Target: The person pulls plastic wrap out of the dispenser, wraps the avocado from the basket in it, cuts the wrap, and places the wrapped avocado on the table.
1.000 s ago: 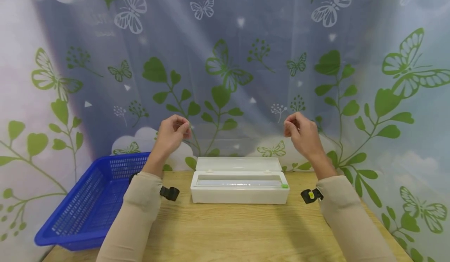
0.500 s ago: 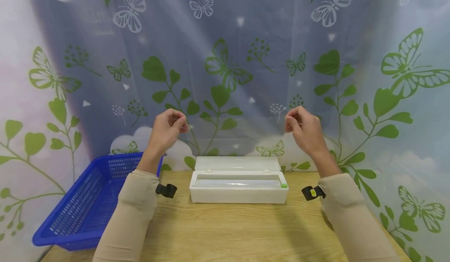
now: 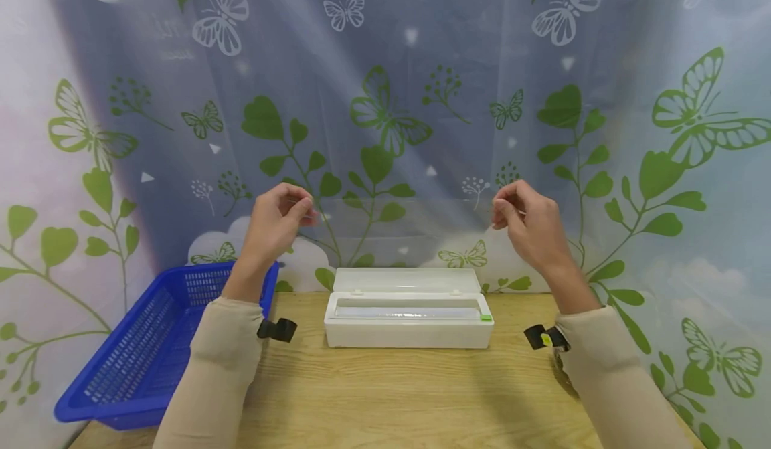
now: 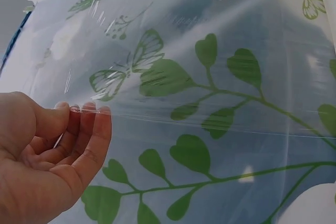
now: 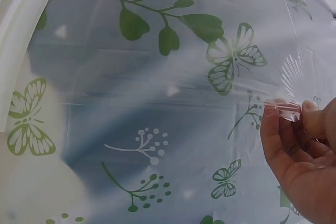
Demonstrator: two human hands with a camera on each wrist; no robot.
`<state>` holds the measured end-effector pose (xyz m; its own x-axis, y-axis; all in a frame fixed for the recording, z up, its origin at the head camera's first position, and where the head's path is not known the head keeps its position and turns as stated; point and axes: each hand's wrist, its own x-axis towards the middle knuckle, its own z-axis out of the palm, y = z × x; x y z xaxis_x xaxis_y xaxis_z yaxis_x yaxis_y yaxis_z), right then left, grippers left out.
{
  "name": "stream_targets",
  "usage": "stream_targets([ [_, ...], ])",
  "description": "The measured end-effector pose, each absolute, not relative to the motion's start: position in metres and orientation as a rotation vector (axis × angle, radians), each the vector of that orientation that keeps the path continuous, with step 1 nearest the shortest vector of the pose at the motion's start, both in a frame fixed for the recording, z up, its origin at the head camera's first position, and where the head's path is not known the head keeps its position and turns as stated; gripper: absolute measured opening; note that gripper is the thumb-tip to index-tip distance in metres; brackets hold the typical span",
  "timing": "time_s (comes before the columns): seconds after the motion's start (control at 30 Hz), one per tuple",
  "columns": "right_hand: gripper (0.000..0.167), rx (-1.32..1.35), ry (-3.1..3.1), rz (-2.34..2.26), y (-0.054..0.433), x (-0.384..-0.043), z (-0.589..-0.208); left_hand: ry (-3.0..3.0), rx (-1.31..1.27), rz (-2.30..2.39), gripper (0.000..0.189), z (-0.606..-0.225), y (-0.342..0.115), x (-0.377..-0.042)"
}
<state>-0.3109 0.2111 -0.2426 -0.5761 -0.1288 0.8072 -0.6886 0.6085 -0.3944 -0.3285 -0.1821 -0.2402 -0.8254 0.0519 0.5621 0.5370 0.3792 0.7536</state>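
Clear film (image 4: 163, 103) stretches between both hands (image 3: 274, 225) (image 3: 533, 231), thumbs and fingertips pinching its edge.

Clear film (image 4: 173, 109) bars the way between the hands (image 3: 272, 227) (image 3: 536, 233), with room over the table (image 3: 385, 395) in front of the box (image 3: 409, 336).

Wider apart, and a touch higher
The left hand (image 3: 274, 225) has drifted further left and the right hand (image 3: 536, 235) further right, both rising slightly (the clear film (image 4: 220, 125) pinched between them now spans a wider gap). The left sleeve (image 3: 223, 342) has swung outward too, uncovering the blue basket's (image 3: 272, 282) far right corner.
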Motion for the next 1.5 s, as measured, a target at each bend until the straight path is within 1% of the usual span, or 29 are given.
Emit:
stream_targets([
  [0.33, 0.01, 0.697, -2.173, 1.046, 0.219, -0.281, -0.249, -2.203, -0.633, -1.317, 0.022, -0.247, -0.191, -0.309],
  [0.57, 0.007, 0.751, -2.183, 1.059, 0.224, -0.269, -0.258, -2.189, -0.709, -1.396, 0.021, -0.256, -0.195, -0.298],
  [0.77, 0.006, 0.778, -2.191, 1.057, 0.231, -0.26, -0.265, -2.162, -0.829, -1.455, 0.016, -0.266, -0.199, -0.288],
  [0.9, 0.008, 0.81, -2.192, 1.025, 0.235, -0.254, -0.275, -2.187, -0.9, -1.472, 0.013, -0.274, -0.202, -0.284],
  [1.13, 0.017, 0.942, -2.211, 1.026, 0.238, -0.25, -0.296, -2.338, -0.998, -1.455, 0.01, -0.291, -0.206, -0.28],
  [1.3, 0.019, 1.066, -2.291, 1.024, 0.239, -0.247, -0.307, -2.422, -1.226, -1.449, 0.009, -0.307, -0.21, -0.281],
  [1.5, 0.016, 1.263, -2.426, 1.066, 0.237, -0.247, -0.325, -2.513, -1.557, -1.537, 0.01, -0.327, -0.207, -0.281],
])
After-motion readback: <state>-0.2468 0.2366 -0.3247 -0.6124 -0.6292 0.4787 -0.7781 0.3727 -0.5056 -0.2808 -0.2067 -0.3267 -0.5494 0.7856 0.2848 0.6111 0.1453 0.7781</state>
